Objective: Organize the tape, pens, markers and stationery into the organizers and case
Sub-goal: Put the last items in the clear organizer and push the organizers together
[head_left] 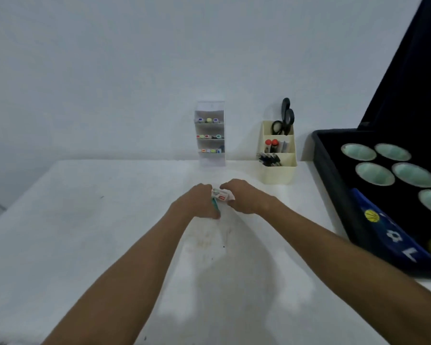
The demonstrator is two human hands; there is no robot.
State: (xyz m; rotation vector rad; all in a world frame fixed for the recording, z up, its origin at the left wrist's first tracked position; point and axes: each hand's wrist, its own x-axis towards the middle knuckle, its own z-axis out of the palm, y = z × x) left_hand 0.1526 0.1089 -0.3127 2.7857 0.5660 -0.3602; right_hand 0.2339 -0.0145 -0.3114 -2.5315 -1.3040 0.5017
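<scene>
Both hands, left hand (197, 202) and right hand (241, 197), grip a small white packet (220, 195) above the worktop (85, 232), seemingly readying it for storage.

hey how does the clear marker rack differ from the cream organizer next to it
The clear rack is tall, narrow and see-through; the cream organizer is wider and opaque. The rack holds markers lying with coloured caps facing out on three shelves; the organizer holds scissors, red-capped items and dark pens upright in stepped compartments. Both stand on the table against the wall.
</scene>
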